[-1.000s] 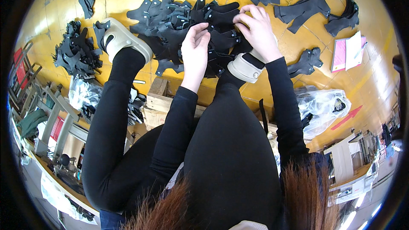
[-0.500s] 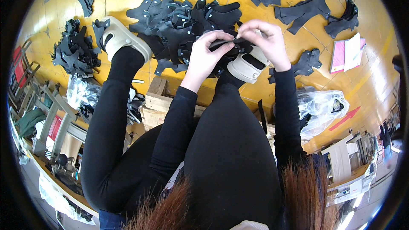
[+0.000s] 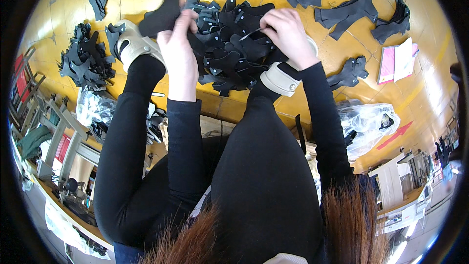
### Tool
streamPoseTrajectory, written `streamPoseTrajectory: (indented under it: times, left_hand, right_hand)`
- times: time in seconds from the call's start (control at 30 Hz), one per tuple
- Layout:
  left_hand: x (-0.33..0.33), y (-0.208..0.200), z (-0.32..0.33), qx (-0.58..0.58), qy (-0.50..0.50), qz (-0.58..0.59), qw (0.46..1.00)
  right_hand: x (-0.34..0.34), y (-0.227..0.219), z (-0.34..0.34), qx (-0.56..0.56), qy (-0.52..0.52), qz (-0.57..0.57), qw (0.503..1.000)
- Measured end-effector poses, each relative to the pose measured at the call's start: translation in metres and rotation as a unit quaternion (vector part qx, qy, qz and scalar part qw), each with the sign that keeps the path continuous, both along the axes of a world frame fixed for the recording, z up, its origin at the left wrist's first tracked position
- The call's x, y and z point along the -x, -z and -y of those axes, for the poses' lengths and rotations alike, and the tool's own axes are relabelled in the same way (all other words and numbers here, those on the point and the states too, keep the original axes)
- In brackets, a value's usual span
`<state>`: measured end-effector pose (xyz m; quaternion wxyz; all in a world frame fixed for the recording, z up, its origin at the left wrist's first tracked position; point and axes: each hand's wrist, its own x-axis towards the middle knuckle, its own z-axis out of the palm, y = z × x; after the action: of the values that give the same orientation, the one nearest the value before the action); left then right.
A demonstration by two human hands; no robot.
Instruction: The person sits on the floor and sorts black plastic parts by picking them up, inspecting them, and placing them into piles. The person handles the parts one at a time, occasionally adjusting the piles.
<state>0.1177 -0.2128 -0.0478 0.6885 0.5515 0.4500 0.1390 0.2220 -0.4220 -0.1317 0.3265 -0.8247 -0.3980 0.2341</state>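
My left hand [image 3: 178, 49] pinches a black cut fabric piece [image 3: 163, 15] with a small pale label near its upper end. The piece is held up over the left side of a heap of similar black pieces [image 3: 227, 51] on the floor. In my right hand [image 3: 289, 34], above the heap's right side, the closed fingers grip a thin metallic tool [image 3: 250, 33] that points left; its exact kind is unclear. The two hands are well apart.
My beige clogs [image 3: 281, 79] flank the heap. A smaller black pile [image 3: 88, 58] lies left, and stacked black pieces [image 3: 349, 10] lie right. A pink pad with paper [image 3: 391, 66], a clear plastic bag [image 3: 369, 124] and a low wooden stool [image 3: 210, 127] are nearby.
My hands have separated from over the right clog. The left hand has swung left and up with the black fabric piece; the right hand has shifted slightly left with the thin tool.
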Motion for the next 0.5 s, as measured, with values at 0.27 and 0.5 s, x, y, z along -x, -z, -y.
streamPoseTrajectory:
  times: [0.27,0.5]
  left_hand:
    - [-0.001,0.0,0.018,0.116,0.317,-0.029,0.941]
    - [-0.012,-0.023,0.024,0.097,0.136,-0.217,0.962]
  right_hand:
    - [-0.016,-0.052,-0.004,-0.167,0.026,-0.256,0.952]
    - [-0.016,-0.043,-0.044,-0.278,0.267,-0.3,0.873]
